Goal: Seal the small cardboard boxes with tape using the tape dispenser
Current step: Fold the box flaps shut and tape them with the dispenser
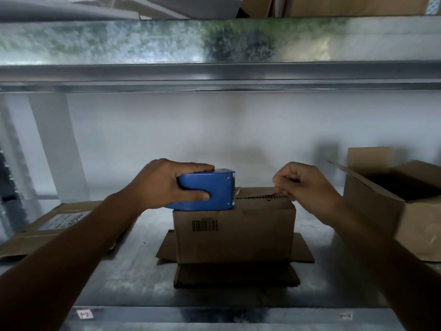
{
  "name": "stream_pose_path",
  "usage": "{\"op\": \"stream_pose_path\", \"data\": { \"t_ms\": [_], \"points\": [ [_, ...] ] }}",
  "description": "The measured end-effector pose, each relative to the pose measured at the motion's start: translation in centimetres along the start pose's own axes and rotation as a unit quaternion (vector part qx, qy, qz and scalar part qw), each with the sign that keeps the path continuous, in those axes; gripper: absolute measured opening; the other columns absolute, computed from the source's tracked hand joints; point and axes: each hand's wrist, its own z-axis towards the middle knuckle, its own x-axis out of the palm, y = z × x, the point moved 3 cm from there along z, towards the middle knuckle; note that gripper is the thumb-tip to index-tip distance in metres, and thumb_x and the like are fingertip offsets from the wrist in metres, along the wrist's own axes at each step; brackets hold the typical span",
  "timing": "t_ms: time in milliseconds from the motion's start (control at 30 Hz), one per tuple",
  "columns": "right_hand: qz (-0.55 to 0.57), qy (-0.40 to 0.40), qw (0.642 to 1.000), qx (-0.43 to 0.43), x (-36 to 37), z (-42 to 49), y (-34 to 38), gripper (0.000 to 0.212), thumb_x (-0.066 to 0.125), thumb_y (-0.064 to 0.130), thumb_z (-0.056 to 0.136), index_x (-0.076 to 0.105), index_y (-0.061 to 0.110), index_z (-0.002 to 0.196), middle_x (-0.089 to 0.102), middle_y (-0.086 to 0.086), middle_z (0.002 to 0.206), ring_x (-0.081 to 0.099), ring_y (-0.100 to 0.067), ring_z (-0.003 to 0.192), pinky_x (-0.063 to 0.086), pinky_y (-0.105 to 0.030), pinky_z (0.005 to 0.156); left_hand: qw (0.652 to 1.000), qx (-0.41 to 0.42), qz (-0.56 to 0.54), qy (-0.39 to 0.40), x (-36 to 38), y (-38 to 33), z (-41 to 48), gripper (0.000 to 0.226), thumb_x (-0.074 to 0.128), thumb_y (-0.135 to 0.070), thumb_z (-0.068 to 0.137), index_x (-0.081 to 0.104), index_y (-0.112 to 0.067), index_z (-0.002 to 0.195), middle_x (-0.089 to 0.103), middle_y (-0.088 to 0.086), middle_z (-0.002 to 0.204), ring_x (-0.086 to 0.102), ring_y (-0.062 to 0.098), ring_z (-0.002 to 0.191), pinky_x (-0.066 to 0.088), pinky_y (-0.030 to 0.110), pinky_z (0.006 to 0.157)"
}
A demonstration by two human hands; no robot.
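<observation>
Small sticker [84, 314] on shelf lip [238, 315]: "1-2"

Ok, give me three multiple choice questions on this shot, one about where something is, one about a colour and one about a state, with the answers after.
1. Where is the tape dispenser?
A. on top of the small box, at its left end
B. on the flattened cardboard at the left
C. on the bare shelf

2. What colour is its casing?
A. red
B. blue
C. grey

3. The box at the right is:
A. taped shut
B. folded flat
C. open at the top

Answers:
1. A, the left hand grips it there.
2. B, the casing is plainly blue.
3. C, its flaps stand up and the dark inside shows.
</observation>
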Motion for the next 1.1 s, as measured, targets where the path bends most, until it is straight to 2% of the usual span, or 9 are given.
{"op": "stream_pose_path", "data": {
  "t_ms": [167,367,500,633,800,967,1100],
  "points": [
    [0.034,-0.004,0.999,0.027,0.1,0.1,-1.3,0.011,0.061,0.008,0.099,0.068,0.004,0.090,0.070,-0.004,0.073,0.056,-0.006,0.057,0.048,-0.026,0.060,1.000,0.002,-0.004,-0.001,0.0,-0.1,-0.2,0.068,0.056,-0.092,0.066,0.050,-0.066,0.129,0.070,-0.030,0.110,0.068,-0.006,0.089,0.058,0.017,0.081],
    [0.086,-0.049,0.992,0.082,-3.5,0.1,-3.3,0.009,0.063,0.004,0.096,0.068,0.000,0.090,0.067,-0.011,0.073,0.054,-0.014,0.059,0.046,-0.024,0.054,1.000,-0.007,-0.018,-0.008,-0.3,-0.2,-0.3,0.060,0.059,-0.091,0.063,0.049,-0.076,0.120,0.070,-0.032,0.107,0.069,-0.004,0.088,0.057,0.016,0.078],
    [0.091,-0.026,0.990,0.106,-4.2,-0.5,-4.4,0.011,0.061,0.005,0.097,0.067,-0.004,0.093,0.065,-0.012,0.074,0.055,-0.019,0.065,0.046,-0.027,0.056,1.000,-0.015,-0.009,-0.012,-0.7,-0.2,-0.5,0.062,0.057,-0.094,0.062,0.050,-0.074,0.120,0.070,-0.032,0.108,0.069,-0.004,0.089,0.059,0.020,0.078],
    [0.176,-0.022,0.974,0.140,-4.1,-0.6,-4.8,0.010,0.063,0.005,0.096,0.067,-0.001,0.089,0.061,-0.011,0.070,0.054,-0.020,0.065,0.044,-0.032,0.061,1.000,-0.020,0.004,-0.008,-0.7,-0.7,0.1,0.057,0.068,-0.083,0.065,0.052,-0.072,0.120,0.070,-0.033,0.107,0.068,-0.004,0.092,0.058,0.020,0.079],
    [0.250,-0.020,0.949,0.189,-3.6,-0.4,-5.1,0.013,0.066,0.009,0.094,0.061,0.003,0.083,0.056,-0.007,0.067,0.050,-0.016,0.060,0.045,-0.029,0.060,0.999,-0.035,-0.018,-0.016,-1.2,-1.1,0.4,0.056,0.079,-0.065,0.067,0.060,-0.064,0.119,0.064,-0.041,0.112,0.066,-0.010,0.097,0.057,0.020,0.084],
    [0.259,-0.031,0.937,0.234,-2.9,0.4,-5.5,0.020,0.067,0.008,0.092,0.059,0.009,0.073,0.051,-0.004,0.063,0.048,-0.015,0.054,0.042,-0.026,0.052,0.999,-0.031,-0.028,-0.007,-1.7,-2.1,0.5,0.063,0.072,-0.078,0.060,0.052,-0.075,0.119,0.064,-0.043,0.110,0.066,-0.010,0.097,0.055,0.015,0.081],
    [0.283,-0.033,0.920,0.269,-2.2,0.3,-6.1,0.021,0.065,0.008,0.092,0.059,0.009,0.072,0.051,-0.004,0.059,0.054,-0.016,0.053,0.045,-0.028,0.053,0.998,-0.049,-0.030,-0.003,-1.2,-1.8,0.1,0.062,0.077,-0.065,0.061,0.052,-0.075,0.118,0.067,-0.040,0.108,0.068,-0.008,0.095,0.058,0.021,0.080]
  ]
}}
